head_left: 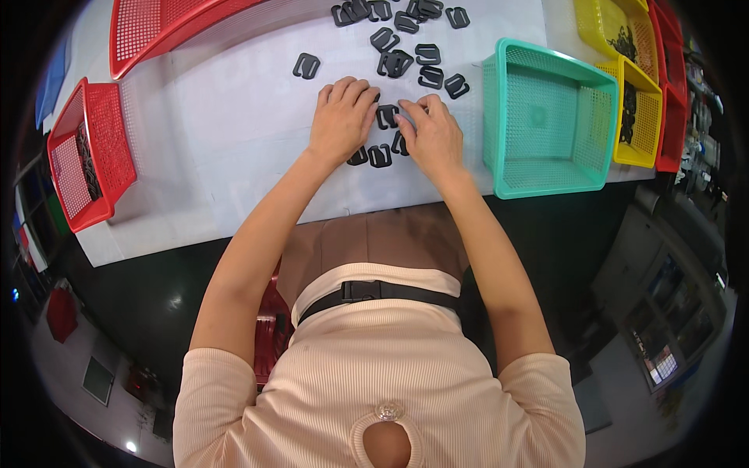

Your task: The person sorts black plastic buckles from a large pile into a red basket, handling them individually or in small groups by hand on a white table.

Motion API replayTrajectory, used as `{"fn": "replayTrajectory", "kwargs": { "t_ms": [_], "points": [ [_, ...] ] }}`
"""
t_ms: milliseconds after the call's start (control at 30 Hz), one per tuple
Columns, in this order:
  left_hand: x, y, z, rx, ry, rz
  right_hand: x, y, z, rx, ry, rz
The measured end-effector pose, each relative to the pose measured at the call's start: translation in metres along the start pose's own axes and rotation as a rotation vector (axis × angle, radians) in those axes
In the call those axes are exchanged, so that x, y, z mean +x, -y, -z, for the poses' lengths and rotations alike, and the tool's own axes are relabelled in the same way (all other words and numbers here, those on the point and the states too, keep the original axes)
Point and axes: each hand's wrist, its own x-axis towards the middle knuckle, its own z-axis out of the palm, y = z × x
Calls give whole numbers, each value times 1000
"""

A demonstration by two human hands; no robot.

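Black plastic strap buckles (307,65) lie scattered over the white table. My left hand (342,117) is palm down, fingers bent and close together, with a small dark bit showing at the fingertips; what is under them is hidden. Across a small gap, my right hand (433,136) has its thumb and forefinger curled toward each other around a small greyish thing too hidden to name. Between the two hands sits one buckle (387,117), close to the right fingertips. Just nearer to me lie several more, among them a buckle (380,156) and one partly covered by my right hand.
A teal plastic basket (499,117) stands right of my hands. Beyond it are yellow baskets (644,140) with small dark parts and red baskets (672,132). A red basket (117,148) with dark pieces stands left, below a larger red basket (148,39). More buckles (395,64) lie beyond my hands.
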Motion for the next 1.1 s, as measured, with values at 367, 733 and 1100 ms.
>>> {"fn": "replayTrajectory", "kwargs": {
  "t_ms": [367,733,1100],
  "points": [
    [14,-9,-9,120,109,6,29,-35,-9,-253,-225,15],
    [28,-9,-6,-15,-42,-7,33,-18,8,-38,-161,-107],
    [71,-7,-13,-291,-38,236,65,-37,0,-5,-124,-287]
  ]
}}
